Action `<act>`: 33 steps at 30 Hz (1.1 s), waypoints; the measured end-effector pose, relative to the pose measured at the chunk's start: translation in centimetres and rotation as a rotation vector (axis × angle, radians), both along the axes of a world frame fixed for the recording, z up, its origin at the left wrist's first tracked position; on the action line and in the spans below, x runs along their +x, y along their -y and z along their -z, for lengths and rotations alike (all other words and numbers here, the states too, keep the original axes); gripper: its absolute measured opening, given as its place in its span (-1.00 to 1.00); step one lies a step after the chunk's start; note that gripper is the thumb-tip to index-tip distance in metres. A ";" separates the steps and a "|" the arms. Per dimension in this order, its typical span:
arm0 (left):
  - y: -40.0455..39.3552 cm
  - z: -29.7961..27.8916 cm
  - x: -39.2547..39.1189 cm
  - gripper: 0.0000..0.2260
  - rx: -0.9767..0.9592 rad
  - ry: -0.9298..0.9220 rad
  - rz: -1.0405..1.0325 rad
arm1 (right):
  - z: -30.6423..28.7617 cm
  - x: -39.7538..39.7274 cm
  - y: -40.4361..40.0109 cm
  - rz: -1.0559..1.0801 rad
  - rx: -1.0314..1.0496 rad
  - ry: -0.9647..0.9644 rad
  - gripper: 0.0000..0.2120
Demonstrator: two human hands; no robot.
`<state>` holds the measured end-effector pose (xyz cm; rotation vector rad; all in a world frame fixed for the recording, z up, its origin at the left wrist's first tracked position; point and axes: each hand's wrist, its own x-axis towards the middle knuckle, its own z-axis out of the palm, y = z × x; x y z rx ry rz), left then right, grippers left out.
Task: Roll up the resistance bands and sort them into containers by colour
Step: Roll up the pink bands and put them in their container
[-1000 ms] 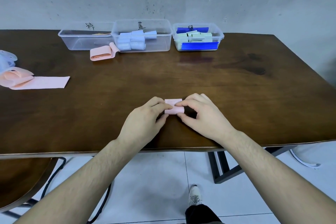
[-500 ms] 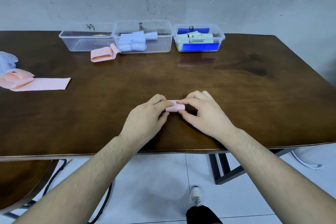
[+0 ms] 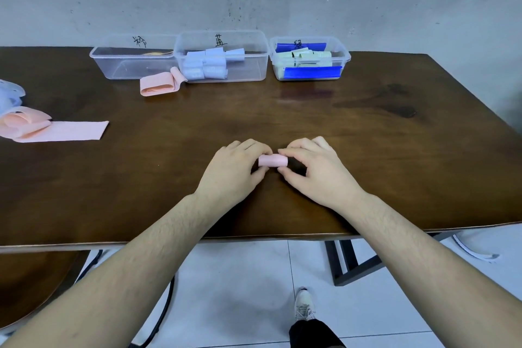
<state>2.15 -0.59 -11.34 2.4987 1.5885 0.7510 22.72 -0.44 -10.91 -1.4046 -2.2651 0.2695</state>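
Head view is showing both hands working the pink band roll (image 3: 273, 161) on the dark table (image 3: 367, 150), well in front of the blue-labelled container (image 3: 262, 65). The left hand (image 3: 236, 175) is pinching the roll's left end between thumb and fingers, and the right hand (image 3: 316, 172) is pinching its right end. Compared with a second ago, the strip's flat tail is no longer showing; the roll is now looking like a tight, short cylinder, so the rolling step appears about finished. Left of the blue-labelled container, the near-empty clear container (image 3: 113, 65) is likely waiting for pink rolls, judging by colour. A loosely folded pink band (image 3: 158, 85) is lying just in front of that pair, and more loose pink bands (image 3: 59, 130) are lying far to its left, still unrolled.
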 end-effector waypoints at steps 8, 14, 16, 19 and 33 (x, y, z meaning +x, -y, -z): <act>-0.2 -0.2 -0.5 -0.78 -0.166 0.178 -0.028 | -0.8 -1.0 -0.8 -0.025 -0.120 -0.068 -0.61; 0.9 -1.9 -1.6 -0.78 -0.379 0.560 -0.019 | -2.0 -2.9 -0.6 0.005 -0.313 -0.470 -0.75; 1.3 -2.3 -1.8 -0.80 -0.391 0.693 -0.045 | -2.3 -3.9 -0.3 -0.001 -0.332 -0.533 -0.76; 1.8 -2.8 -1.9 -0.81 -0.410 0.854 -0.128 | -2.8 -5.5 0.1 -0.009 -0.325 -0.602 -0.80; -0.9 -5.4 -5.0 -0.77 -0.580 1.234 -0.371 | -6.0 -11.9 -4.3 0.001 -0.458 -0.762 -0.88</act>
